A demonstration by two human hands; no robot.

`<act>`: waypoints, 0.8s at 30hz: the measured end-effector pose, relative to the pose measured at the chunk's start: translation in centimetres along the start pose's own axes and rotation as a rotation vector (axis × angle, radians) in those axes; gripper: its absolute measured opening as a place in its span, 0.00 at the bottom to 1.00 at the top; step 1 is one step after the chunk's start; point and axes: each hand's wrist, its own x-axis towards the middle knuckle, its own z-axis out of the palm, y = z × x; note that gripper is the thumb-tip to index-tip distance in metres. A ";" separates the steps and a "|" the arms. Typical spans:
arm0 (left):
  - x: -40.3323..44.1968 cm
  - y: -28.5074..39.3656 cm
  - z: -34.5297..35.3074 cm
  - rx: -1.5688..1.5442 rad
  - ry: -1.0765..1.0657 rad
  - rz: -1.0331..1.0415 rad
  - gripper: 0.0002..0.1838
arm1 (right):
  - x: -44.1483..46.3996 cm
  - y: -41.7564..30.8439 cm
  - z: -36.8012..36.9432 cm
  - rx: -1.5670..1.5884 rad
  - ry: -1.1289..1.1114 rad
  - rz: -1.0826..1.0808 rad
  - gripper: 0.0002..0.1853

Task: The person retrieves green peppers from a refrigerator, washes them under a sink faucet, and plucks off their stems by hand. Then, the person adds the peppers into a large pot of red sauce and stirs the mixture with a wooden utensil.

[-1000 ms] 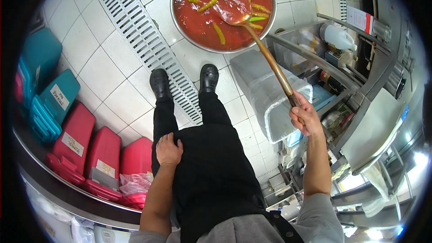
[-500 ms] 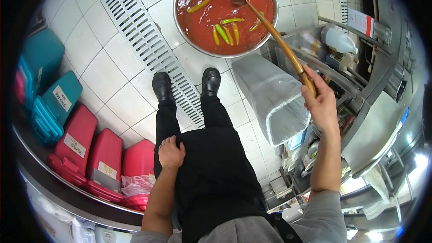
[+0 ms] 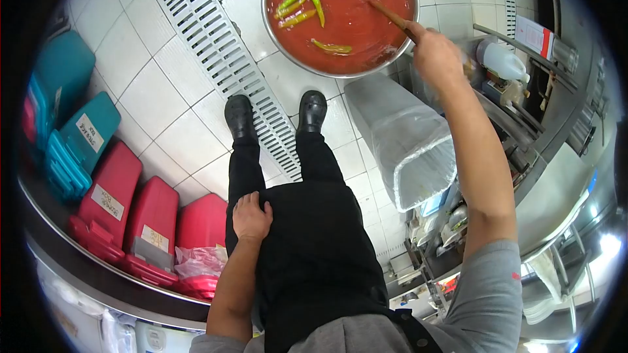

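Observation:
My right hand [image 3: 437,57] is closed around the handle of a wooden paddle [image 3: 391,16], whose lower end is sunk in red sauce [image 3: 356,26]. The sauce fills a wide round metal pot [image 3: 269,33] on the floor. Several green and yellowish chili peppers [image 3: 296,1] float in it, mostly towards the left, with one near the front. The paddle's blade is hidden under the surface. My left hand [image 3: 252,216] lies flat on the black apron [image 3: 314,242] over my thigh, fingers stretched out, holding nothing.
A grey bin with a clear liner [image 3: 399,137] stands right of my feet, close to the pot. A slotted floor drain [image 3: 203,39] runs past my black boots [image 3: 241,117]. Red boxes [image 3: 111,189] and teal boxes [image 3: 85,137] line the left. Metal shelving holds a white jug [image 3: 500,59].
My right hand has moved forward and left, close to the pot's rim, pushing the paddle down so its blade is submerged. The peppers have swirled to new places. My left hand stays put.

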 end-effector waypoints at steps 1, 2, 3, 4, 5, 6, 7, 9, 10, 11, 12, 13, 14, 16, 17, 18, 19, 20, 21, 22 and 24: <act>0.0 0.1 0.0 0.004 -0.002 -0.007 0.23 | 0.6 -0.3 0.2 -0.011 -0.063 0.031 0.29; 0.0 0.1 -0.1 0.007 -0.005 -0.013 0.23 | 1.0 -1.0 0.4 -0.023 -0.126 0.061 0.31; -0.1 0.1 -0.1 0.009 -0.010 -0.022 0.23 | 1.2 -1.4 0.6 -0.036 -0.191 0.089 0.33; -0.1 0.0 0.1 0.008 -0.004 -0.019 0.22 | 1.1 -1.4 0.9 -0.020 -0.203 0.087 0.34; 0.0 -0.2 0.3 0.008 0.002 -0.016 0.22 | 0.6 -1.2 1.4 -0.004 -0.215 0.085 0.35; -0.1 -0.4 0.5 0.007 0.007 -0.011 0.22 | -0.1 -1.2 1.8 0.011 -0.228 0.085 0.36; -0.1 -0.3 0.5 0.000 0.010 -0.008 0.23 | -0.8 -1.5 1.9 -0.009 -0.277 0.068 0.36; 0.0 -0.3 0.0 -0.008 0.023 0.004 0.23 | -2.6 -2.3 1.8 -0.043 -0.369 0.041 0.35; 0.1 -0.4 -0.1 -0.015 0.026 0.005 0.23 | -3.3 -2.9 1.9 -0.015 -0.371 0.012 0.35; 0.1 -0.4 -0.1 -0.020 0.029 0.008 0.23 | -3.9 -3.5 2.1 0.014 -0.372 -0.017 0.35; 0.1 -0.5 -0.2 -0.024 0.029 0.011 0.23 | -4.5 -4.2 2.6 0.042 -0.375 -0.045 0.34; 0.2 -0.4 -0.1 -0.029 0.015 -0.001 0.23 | -5.1 -4.9 3.9 0.084 -0.290 -0.070 0.35; 0.2 -0.5 -0.1 -0.033 -0.001 -0.012 0.22 | -5.8 -5.7 5.7 0.125 -0.205 -0.094 0.35; 0.2 -0.5 -0.2 -0.034 -0.012 -0.017 0.22 | -6.1 -7.6 7.1 0.175 -0.105 -0.093 0.35; 0.2 -0.6 -0.4 -0.029 -0.008 -0.012 0.22 | -6.2 -8.7 7.4 0.185 -0.091 -0.068 0.34; 0.4 -0.5 -0.5 -0.026 0.000 -0.008 0.22 | -6.0 -9.4 7.7 0.195 -0.074 -0.044 0.33; 0.5 -0.4 -0.6 -0.023 -0.001 -0.009 0.22 | -5.4 -9.7 7.6 0.179 -0.054 -0.054 0.33; 0.4 -0.4 -0.6 -0.018 -0.007 -0.009 0.22 | -4.2 -9.8 7.2 0.163 -0.037 -0.060 0.34; 0.5 -0.4 -0.7 -0.013 -0.010 -0.008 0.22 | -2.8 -9.8 6.7 0.148 -0.018 -0.066 0.34; 0.6 -0.3 -0.8 -0.009 -0.016 -0.010 0.22 | -1.4 -9.8 6.1 0.125 0.025 -0.082 0.34; 0.5 -0.1 -0.9 -0.002 -0.028 -0.016 0.23 | 1.7 -9.5 5.0 0.078 0.066 -0.076 0.34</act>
